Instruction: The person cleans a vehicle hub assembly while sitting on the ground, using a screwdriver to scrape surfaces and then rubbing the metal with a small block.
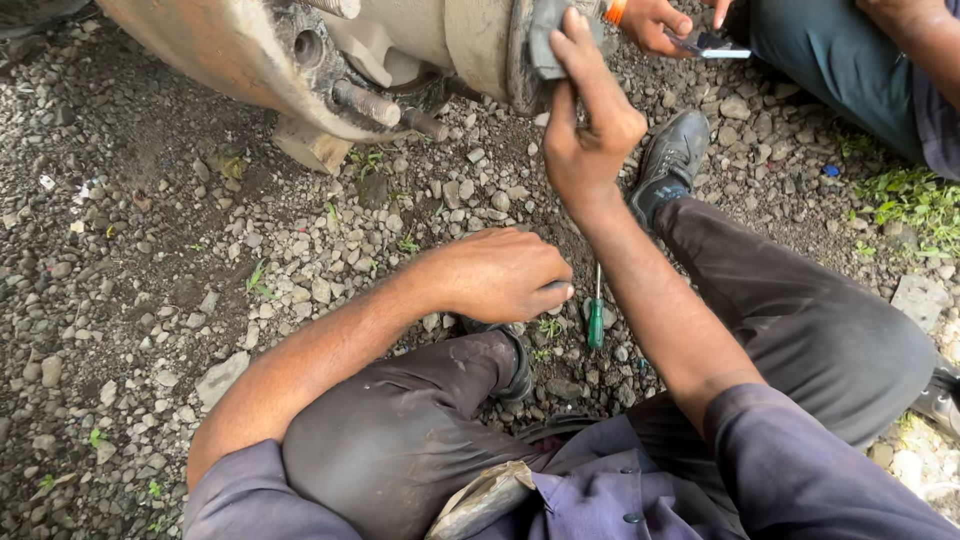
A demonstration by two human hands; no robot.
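Note:
My right hand (pixel 585 120) reaches up and presses a dark grey pad (pixel 548 35) against the rim of a rusty metal hub (pixel 480 45) at the top of the view. My left hand (pixel 500 272) rests low over the gravel near my left shoe, fingers curled closed; a thin dark object seems to poke out by the fingertips, but I cannot tell what it is. A green-handled screwdriver (pixel 596 318) lies on the stones between my legs, just right of the left hand.
Threaded studs (pixel 372 102) stick out of the hub's rusty flange. Another person sits at the top right, a hand (pixel 655 22) holding a small flat item (pixel 715 44). Loose gravel (pixel 150 250) covers the ground; grass (pixel 915 200) grows at the right.

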